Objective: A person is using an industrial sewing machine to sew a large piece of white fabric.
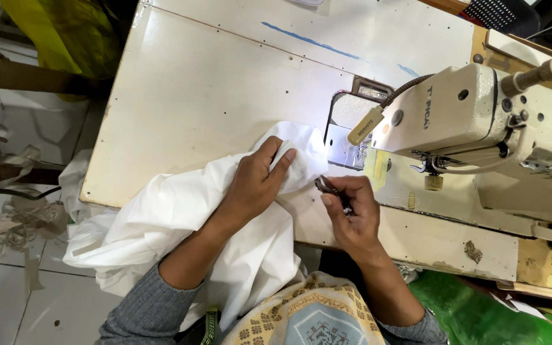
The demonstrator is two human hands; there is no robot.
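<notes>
My left hand [257,182] lies flat on a bunched white cloth [180,223], fingers pressing its upper edge near the needle plate. A small dark metal tool, likely thread snips [326,186], is pinched in my right hand [351,214], its tip at the cloth's edge. The cloth drapes over the front edge of the sewing table and down towards my lap. Just to the right stands the cream sewing machine [474,121], with its lit needle area [352,144] close to both hands.
The worn cream table top [225,83] stretches to the back and left, marked with a blue line. Yellow fabric [65,32] lies at the far left, green material [480,306] at the lower right. Tiled floor with scraps and cords [14,223] lies to the left.
</notes>
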